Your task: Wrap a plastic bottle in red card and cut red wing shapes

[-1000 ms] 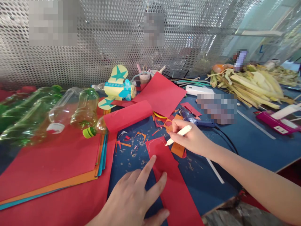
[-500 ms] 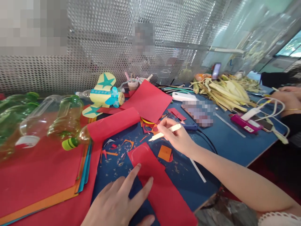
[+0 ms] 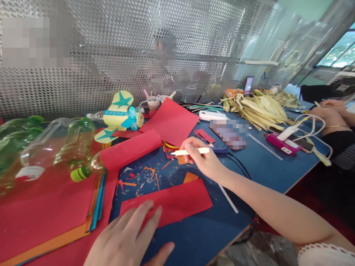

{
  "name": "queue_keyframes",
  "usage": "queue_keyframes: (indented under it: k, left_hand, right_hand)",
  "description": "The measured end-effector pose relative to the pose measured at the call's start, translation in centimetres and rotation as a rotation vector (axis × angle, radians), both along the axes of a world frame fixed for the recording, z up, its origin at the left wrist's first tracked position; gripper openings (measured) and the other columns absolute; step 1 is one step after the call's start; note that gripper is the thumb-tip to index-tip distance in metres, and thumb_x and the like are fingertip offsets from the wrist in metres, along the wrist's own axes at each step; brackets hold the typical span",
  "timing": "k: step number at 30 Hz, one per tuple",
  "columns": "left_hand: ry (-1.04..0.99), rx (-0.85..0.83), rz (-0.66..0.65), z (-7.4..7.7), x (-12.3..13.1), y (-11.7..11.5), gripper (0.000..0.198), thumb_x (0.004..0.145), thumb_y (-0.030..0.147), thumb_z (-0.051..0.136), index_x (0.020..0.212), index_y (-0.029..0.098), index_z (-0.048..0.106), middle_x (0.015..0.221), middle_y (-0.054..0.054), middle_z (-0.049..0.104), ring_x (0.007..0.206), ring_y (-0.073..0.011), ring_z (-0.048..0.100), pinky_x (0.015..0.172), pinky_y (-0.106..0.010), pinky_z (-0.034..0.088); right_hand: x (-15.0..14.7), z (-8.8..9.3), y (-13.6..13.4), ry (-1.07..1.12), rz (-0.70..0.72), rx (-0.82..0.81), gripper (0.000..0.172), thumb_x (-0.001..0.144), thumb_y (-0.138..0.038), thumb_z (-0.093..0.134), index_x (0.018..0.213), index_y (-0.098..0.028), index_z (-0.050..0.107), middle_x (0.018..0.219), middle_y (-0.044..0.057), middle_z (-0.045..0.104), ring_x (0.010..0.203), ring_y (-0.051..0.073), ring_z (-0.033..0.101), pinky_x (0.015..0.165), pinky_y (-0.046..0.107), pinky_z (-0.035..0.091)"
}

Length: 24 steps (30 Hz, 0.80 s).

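On the blue worktop (image 3: 199,236), the red paper strip (image 3: 177,201) is now turned crosswise beneath the spread left hand (image 3: 123,236), its other end brought nearer the cream marker (image 3: 181,152) gripped by the right hand (image 3: 202,159).

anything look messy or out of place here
Yes: orange and red paper scraps lie strewn on the blue tabletop between the red-wrapped plastic bottle and the flat red paper strip, like uncleared offcuts.

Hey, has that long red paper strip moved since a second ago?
Yes: the red paper strip has turned to lie left-to-right, its right end now overlapping the orange paper square.
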<state>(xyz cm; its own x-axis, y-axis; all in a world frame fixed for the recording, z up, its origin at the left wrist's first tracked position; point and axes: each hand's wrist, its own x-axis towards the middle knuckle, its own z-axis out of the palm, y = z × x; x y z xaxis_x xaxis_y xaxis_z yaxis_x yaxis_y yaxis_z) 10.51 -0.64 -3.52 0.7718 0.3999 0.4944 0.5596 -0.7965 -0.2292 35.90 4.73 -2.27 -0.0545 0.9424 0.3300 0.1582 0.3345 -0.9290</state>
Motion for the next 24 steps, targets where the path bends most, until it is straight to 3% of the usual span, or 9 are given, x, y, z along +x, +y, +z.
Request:
queue_keyframes:
  k: [4, 9, 16, 20, 24]
  left_hand:
    - [-0.040, -0.091, 0.118, 0.1, -0.8, 1.8, 0.047, 0.093, 0.048, 0.037, 0.115, 0.020, 0.068, 0.113, -0.014, 0.071, 0.074, -0.0251, 0.074, 0.056, -0.033, 0.061]
    - [-0.020, -0.187, 0.126, 0.0, -1.4, 3.1, 0.043, 0.096, 0.040, 0.032, 0.109, 0.027, 0.071, 0.105, -0.005, 0.075, 0.083, -0.0228, 0.074, 0.063, -0.030, 0.062]
    - [-0.069, -0.211, 0.085, 0.0, -1.2, 3.0, 0.041, 0.095, 0.034, 0.033, 0.106, 0.030, 0.072, 0.090, -0.002, 0.077, 0.071, -0.0181, 0.074, 0.058, -0.025, 0.061]
    - [-0.064, -0.228, 0.107, -0.5, -1.5, 3.0, 0.038, 0.094, 0.037, 0.037, 0.102, 0.030, 0.073, 0.091, -0.003, 0.075, 0.072, -0.0201, 0.074, 0.060, -0.029, 0.061]
    - [-0.052, -0.182, 0.162, -1.3, -1.9, 2.7, 0.039, 0.091, 0.047, 0.042, 0.100, 0.027, 0.073, 0.108, -0.008, 0.073, 0.082, -0.0260, 0.073, 0.063, -0.035, 0.062]
  right_hand:
    - [-0.2, 0.0, 0.0, 0.055, 0.048, -0.050, 0.037, 0.093, -0.055, 0.043, 0.086, -0.020, 0.054, 0.058, -0.004, 0.058, 0.048, 0.008, 0.049, 0.048, 0.022, 0.039]
    - [-0.1, -0.1, 0.0, -0.038, 0.065, -0.040, 0.031, 0.095, -0.048, 0.045, 0.089, -0.020, 0.056, 0.064, -0.004, 0.058, 0.052, 0.008, 0.049, 0.052, 0.022, 0.041]
    - [0.0, -0.2, -0.2, -0.150, 0.072, -0.064, 0.028, 0.095, -0.045, 0.047, 0.093, -0.020, 0.057, 0.070, -0.003, 0.059, 0.058, 0.009, 0.053, 0.057, 0.023, 0.042]
    - [-0.1, 0.3, -0.6, -0.185, 0.095, -0.085, 0.025, 0.096, -0.042, 0.046, 0.097, -0.019, 0.056, 0.072, -0.001, 0.061, 0.059, 0.010, 0.055, 0.059, 0.024, 0.045]
    - [0.0, 1.2, -0.9, -0.267, 0.172, -0.118, 0.023, 0.098, -0.037, 0.041, 0.094, -0.019, 0.055, 0.072, 0.000, 0.063, 0.061, 0.011, 0.059, 0.062, 0.025, 0.047]
